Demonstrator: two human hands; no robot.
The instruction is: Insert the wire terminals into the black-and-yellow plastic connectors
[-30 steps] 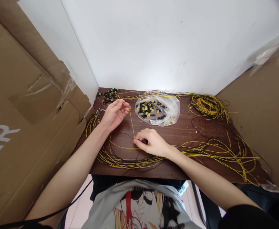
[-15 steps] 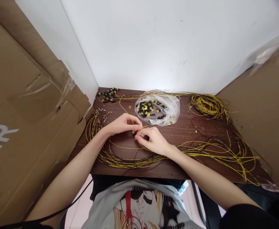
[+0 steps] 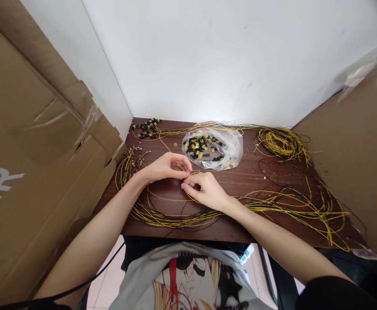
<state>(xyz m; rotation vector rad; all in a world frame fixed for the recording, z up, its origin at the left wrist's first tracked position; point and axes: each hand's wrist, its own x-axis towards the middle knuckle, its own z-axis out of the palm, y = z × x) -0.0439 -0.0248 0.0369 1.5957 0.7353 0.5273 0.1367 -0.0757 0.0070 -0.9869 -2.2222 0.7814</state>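
Observation:
Above the middle of the brown table, my left hand pinches a thin yellow wire that runs back toward the far left. My right hand is closed beside it, thumb and forefinger pressed on yellow wire where the fingertips nearly meet. A short yellow wire end pokes out over the right forefinger. Exactly how the wires cross between the fingers is too small to make out. Below the hands, a long bundle of yellow and black wires curves along the table's front.
Behind the hands lies a clear plastic bag with black and yellow connector parts. More black-and-yellow connectors are heaped at the back left. A wire coil sits at the back right. Cardboard stands left, another cardboard sheet right.
The left fingertips have shifted slightly left and loosened a little. The yellow wire end over the right forefinger sticks out a bit differently. Both hands otherwise stay in place.

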